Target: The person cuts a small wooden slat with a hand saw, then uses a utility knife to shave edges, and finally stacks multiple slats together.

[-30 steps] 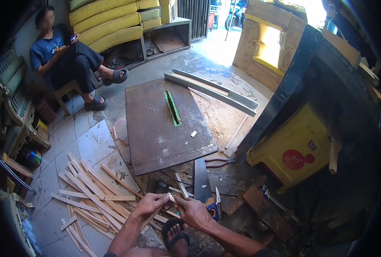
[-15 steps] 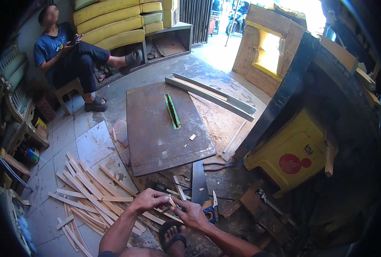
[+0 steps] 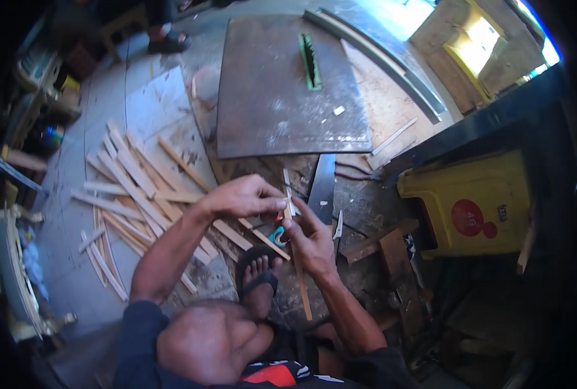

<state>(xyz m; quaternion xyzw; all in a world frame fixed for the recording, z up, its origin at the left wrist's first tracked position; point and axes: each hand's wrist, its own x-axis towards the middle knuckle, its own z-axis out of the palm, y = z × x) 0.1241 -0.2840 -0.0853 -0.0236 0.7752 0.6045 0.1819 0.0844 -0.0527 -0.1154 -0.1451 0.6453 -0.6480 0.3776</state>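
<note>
1. Two bare hands meet above the floor, near the table's (image 3: 269, 84) front edge, with a thin wooden strip (image 3: 288, 211) between them.
2. Pale, yellowish-tan and narrow, the strip stands roughly upright at its top end; a browner length showing below the right hand seems to be its continuation, though the fingers hide the join.
3. The left hand (image 3: 244, 196) pinches the strip's upper end between thumb and fingers.
4. The right hand (image 3: 313, 246) pinches it just below, thumb pressed against the wood, fingers curled around.
5. Left of the hands, loose wooden slats (image 3: 136, 188) lie crisscrossed on the tiled floor (image 3: 155, 97).
6. Beyond the right hand lies a handsaw blade (image 3: 323, 183).
</note>
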